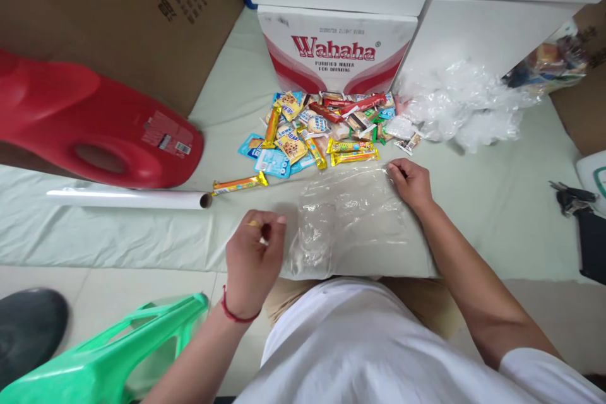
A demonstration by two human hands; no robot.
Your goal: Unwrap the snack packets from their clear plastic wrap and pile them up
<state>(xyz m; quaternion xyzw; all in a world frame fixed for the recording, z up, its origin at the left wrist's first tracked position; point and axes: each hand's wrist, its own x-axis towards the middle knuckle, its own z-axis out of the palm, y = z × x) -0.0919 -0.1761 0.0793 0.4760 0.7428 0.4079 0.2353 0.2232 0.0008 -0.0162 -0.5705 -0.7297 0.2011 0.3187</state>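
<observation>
A clear plastic bag lies flat and wrinkled on the cloth-covered table in front of me. My right hand pinches it at its upper right corner. To the left of the bag, my left hand is closed, thumb against curled fingers; whatever may be inside is hidden. A small gap shows between this hand and the bag. Beyond the bag sits a pile of wrapped snacks in yellow, blue and red packaging. One yellow snack stick lies apart, above my left hand.
Behind the snacks stands a white and red Wahaha water carton. Crumpled clear bags are heaped to its right. A white roll and a red jug lie at left. Keys lie far right; a green stool stands below.
</observation>
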